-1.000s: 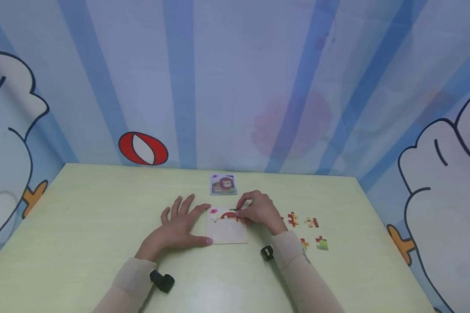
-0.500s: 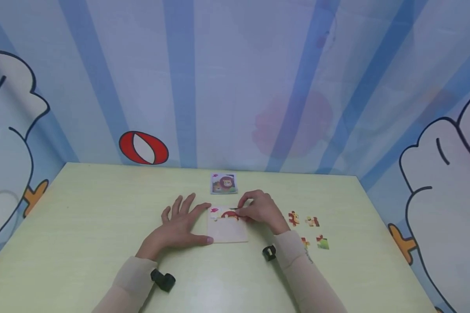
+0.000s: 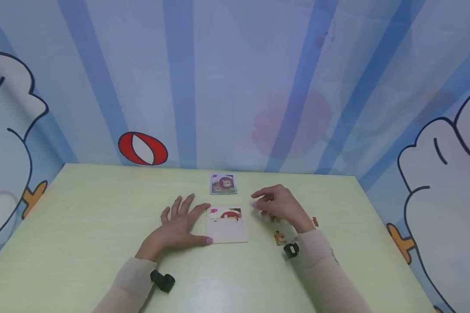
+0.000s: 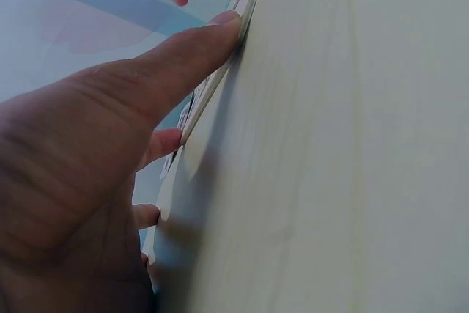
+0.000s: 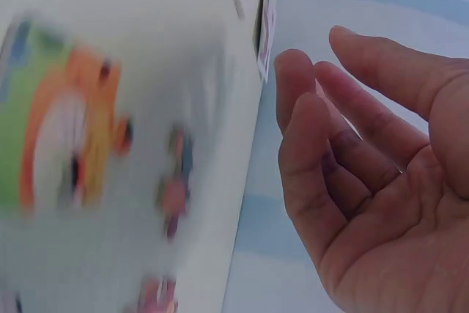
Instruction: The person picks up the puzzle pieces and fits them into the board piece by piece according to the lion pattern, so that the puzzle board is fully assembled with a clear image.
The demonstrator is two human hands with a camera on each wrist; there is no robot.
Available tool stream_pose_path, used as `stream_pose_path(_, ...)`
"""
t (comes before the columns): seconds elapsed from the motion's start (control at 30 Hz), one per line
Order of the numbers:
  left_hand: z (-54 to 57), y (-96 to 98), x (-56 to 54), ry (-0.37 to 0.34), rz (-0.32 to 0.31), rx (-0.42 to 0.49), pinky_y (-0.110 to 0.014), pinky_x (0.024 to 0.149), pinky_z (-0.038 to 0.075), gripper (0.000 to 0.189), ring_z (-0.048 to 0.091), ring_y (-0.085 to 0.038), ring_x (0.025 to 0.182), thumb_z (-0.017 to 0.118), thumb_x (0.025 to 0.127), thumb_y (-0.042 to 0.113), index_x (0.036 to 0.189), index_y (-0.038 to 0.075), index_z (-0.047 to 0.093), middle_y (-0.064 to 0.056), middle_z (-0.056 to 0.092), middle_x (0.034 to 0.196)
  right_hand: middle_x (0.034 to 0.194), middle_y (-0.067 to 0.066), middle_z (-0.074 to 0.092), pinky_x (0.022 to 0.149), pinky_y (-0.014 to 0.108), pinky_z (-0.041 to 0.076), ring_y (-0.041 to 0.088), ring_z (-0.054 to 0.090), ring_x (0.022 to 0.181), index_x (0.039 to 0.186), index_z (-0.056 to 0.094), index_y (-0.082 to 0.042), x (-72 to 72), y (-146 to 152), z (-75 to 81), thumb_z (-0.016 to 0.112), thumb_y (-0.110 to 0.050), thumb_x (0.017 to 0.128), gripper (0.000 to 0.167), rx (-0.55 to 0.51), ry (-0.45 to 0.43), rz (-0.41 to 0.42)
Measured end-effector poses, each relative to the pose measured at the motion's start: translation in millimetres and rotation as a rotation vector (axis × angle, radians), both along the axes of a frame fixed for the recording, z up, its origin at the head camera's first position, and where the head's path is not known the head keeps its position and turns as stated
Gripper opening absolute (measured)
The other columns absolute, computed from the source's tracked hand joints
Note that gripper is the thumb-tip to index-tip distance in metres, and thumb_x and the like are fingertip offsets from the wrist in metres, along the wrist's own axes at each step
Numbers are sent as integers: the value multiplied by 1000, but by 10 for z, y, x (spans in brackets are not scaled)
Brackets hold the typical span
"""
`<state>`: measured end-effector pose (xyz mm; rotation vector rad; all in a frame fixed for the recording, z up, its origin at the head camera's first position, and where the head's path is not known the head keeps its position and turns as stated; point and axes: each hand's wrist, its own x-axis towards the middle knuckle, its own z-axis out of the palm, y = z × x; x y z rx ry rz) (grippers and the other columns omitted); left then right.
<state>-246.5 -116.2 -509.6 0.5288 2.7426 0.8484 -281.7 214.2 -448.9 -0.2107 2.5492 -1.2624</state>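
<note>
My left hand [image 3: 178,230] lies spread at the left side of a square puzzle board [image 3: 230,232], its index fingertip and thumb touching the board near two corners. Puzzle pieces with a pink shape and a red mane [image 3: 231,214] fill the board's top strip; below them its surface is pale and bare. Right of the board, my right hand [image 3: 280,204] hovers with loosely bent fingers and thumb apart, as the right wrist view shows; nothing is between them. An orange-and-green puzzle piece [image 5: 80,130] lies blurred on the table beneath it.
A lion picture card [image 3: 223,184] lies behind the board. Loose puzzle pieces [image 3: 280,238] lie to the right, partly hidden by my right hand and forearm; one piece [image 3: 314,221] shows past the wrist. A striped cloth [image 3: 227,87] stands behind the table.
My right hand has let go of the piece at the board's top right corner and moved to the right, over the loose pieces. A dark-cornered piece now shows there. My left hand stays put.
</note>
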Motion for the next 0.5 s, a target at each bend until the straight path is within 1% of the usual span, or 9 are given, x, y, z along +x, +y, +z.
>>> stream_pose_path(0.03,3,-1,-1,4,-2,0,-84,121,0,100,-1,-54,164,83,80,67,164,32,41,-19,10,181,109,14,82,53,37,48,34,76,80,131,77,-12,2,42,6,75,-23,100,33,7,2,-7)
stream_pose_path(0.1,-9,-3,-7,-1,4,3,-84,121,-1,100,-2,-53,165,84,80,65,164,32,40,-18,9,181,112,13,82,58,38,54,30,77,82,131,76,-12,2,123,3,75,-23,100,33,26,16,-8)
stream_pose_path(0.17,-10,-3,-8,-9,10,-2,-82,123,-2,100,-4,-51,166,85,81,63,165,33,40,-17,8,182,114,12,81,62,38,57,25,78,82,131,77,-12,2,195,-11,74,-23,101,32,59,28,-10)
stream_pose_path(0.27,-4,-7,-6,-14,12,-7,-82,123,-2,100,-5,-51,166,85,81,61,166,33,39,-16,7,182,116,10,79,57,35,51,20,70,69,128,78,-15,10,298,-33,74,-23,101,29,107,18,-39)
stream_pose_path(0.37,14,-2,0,-18,7,-12,-82,123,-3,101,-5,-51,166,85,81,62,166,33,39,-16,7,182,115,10,77,54,33,47,21,60,62,127,79,-15,27,399,-57,73,-22,100,28,151,11,-66)
stream_pose_path(0.43,30,4,5,-20,3,-15,-82,123,-2,101,-4,-52,166,84,81,64,166,32,39,-18,8,182,112,10,76,56,33,47,21,57,61,126,79,-13,44,459,-72,74,-20,100,28,169,7,-78)
stream_pose_path(0.5,44,12,10,-30,3,-17,-82,123,-1,101,-4,-52,166,85,81,61,166,31,38,-18,7,182,108,9,76,60,33,50,20,59,63,124,80,-12,62,503,-92,76,-20,98,27,194,4,-83)
